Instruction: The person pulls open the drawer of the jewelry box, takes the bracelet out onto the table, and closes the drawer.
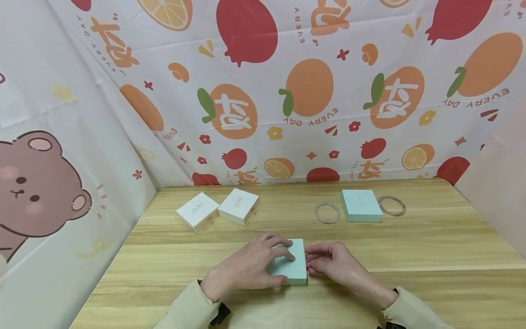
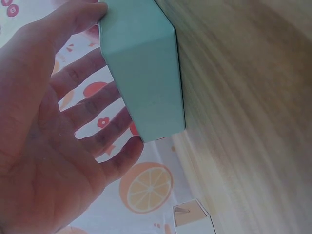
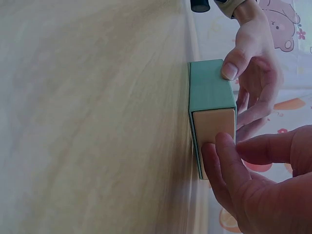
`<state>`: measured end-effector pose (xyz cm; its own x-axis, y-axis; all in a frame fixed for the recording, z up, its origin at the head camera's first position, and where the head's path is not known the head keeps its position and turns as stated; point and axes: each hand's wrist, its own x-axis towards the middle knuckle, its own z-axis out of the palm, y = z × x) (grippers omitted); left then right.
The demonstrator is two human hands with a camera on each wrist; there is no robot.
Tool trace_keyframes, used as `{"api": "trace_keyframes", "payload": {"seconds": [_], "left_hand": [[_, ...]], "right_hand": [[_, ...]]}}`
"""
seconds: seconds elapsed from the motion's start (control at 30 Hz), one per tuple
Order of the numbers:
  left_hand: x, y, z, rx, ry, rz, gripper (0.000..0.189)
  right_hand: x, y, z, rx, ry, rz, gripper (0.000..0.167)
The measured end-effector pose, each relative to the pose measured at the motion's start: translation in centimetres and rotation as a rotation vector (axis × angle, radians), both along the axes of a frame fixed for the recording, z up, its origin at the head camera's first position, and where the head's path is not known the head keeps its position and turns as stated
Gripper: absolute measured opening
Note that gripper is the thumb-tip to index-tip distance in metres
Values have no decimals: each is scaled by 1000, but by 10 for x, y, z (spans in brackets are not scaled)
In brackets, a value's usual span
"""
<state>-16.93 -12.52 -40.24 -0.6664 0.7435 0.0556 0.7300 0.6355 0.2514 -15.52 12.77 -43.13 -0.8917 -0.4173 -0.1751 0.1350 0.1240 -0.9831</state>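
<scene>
On the table, the green box is steadied by the left hand, fingers spread. Its beige end is touched by bunched fingertips of the right hand — whether something is pinched cannot be told. Opening seems in hand — next, steady counter-holding is called for.

"What words can you read?"

"On the fruit-patterned cloth you can make out EVERY and DAY, printed several times; you can't be sure of its large stylised characters."

"And elsewhere?"

"Your two white boxes bear script too small to read, and the far mint box a mark too faint."
</scene>
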Motion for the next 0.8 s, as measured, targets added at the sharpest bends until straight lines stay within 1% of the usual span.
{"api": "trace_keyframes", "payload": {"seconds": [0.27, 0.43, 0.7, 0.8], "left_hand": [[0, -1, 0, 3, 6, -1, 38], [1, 0, 1, -13, 24, -8, 38], [11, 0, 3, -68, 95, -23, 40], [13, 0, 3, -81, 95, -14, 41]], "right_hand": [[0, -2, 0, 6, -6, 1, 40], [0, -2, 0, 7, -9, -2, 40], [2, 1, -1, -12, -35, 4, 40], [2, 4, -1, -14, -35, 1, 39]]}}
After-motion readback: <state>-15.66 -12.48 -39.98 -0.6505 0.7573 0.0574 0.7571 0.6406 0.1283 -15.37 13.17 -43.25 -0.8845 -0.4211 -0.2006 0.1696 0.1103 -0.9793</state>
